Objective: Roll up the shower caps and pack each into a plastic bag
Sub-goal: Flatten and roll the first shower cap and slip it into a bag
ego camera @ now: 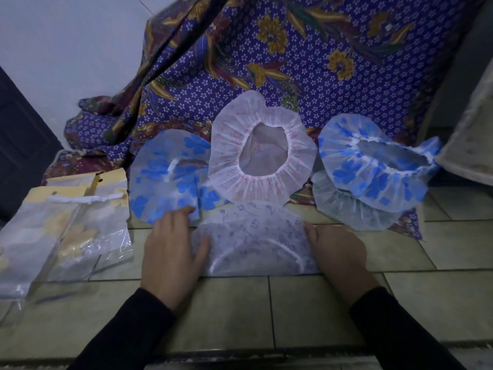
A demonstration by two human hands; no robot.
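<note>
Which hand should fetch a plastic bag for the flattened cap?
Probably left. The left hand lies nearest the plastic bags; the right hand is across the purple-print shower cap.

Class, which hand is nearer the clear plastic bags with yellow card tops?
Left. The left hand lies just right of the clear plastic bags; the right hand, beyond the flattened white cap.

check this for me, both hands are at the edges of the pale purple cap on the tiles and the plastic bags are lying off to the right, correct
Not quite. The left hand and right hand are at the edges of the pale purple cap on the tiles, but the head view shows the plastic bags lying off to the left, not the right.
</note>
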